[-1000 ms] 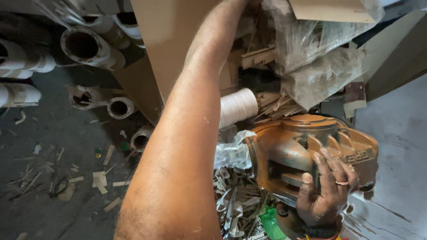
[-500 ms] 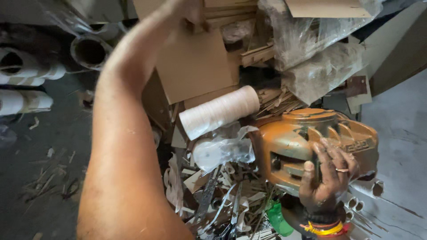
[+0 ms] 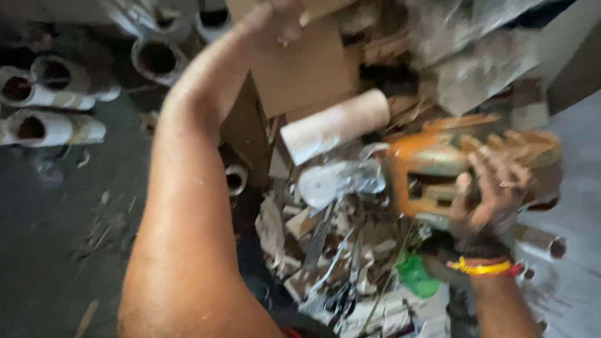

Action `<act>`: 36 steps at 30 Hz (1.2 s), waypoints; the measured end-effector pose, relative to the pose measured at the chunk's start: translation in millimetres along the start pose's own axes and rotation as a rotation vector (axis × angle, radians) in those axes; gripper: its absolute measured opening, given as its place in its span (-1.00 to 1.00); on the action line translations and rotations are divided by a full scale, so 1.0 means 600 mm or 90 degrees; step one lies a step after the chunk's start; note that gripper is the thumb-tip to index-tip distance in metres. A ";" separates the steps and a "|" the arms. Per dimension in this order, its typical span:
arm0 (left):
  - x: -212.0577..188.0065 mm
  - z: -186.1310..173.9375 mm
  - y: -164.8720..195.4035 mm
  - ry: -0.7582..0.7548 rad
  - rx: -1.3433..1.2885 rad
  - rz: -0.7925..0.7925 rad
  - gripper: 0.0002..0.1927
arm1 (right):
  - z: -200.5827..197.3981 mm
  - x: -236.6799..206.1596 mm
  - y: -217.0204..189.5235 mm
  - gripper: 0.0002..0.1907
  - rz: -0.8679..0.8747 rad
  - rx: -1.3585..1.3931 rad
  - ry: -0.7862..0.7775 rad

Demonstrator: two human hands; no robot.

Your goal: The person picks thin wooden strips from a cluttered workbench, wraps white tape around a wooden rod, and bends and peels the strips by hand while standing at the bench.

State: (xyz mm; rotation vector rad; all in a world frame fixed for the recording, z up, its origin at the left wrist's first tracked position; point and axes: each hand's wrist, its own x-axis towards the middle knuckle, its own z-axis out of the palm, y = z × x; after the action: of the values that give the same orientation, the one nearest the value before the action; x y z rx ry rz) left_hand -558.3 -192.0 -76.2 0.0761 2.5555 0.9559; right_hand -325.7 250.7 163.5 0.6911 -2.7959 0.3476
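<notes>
I judge the brown cardboard sheet [image 3: 307, 69] should lift slowly so the scrap pile [image 3: 325, 250] stays put; my left hand [image 3: 285, 19] pinches its top edge. My right hand [image 3: 494, 194] clasps 1 orange, hard-shelled power tool [image 3: 438, 169] beside a pale paper roll [image 3: 335, 125].

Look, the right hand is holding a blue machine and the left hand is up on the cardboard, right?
Not quite. In the head view the machine in the right hand is orange, not blue. The rest holds: the left hand is raised up against the brown cardboard.
</notes>
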 end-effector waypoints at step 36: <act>-0.527 0.395 0.091 0.297 0.032 -0.275 -0.45 | 0.013 -0.088 0.004 -0.60 0.050 0.263 0.070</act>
State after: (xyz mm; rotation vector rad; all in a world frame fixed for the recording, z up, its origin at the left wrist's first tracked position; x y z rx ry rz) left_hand -180.7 -64.3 -89.9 -0.7347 2.8256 0.8053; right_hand -283.0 272.8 140.8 0.6195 -2.6732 0.9656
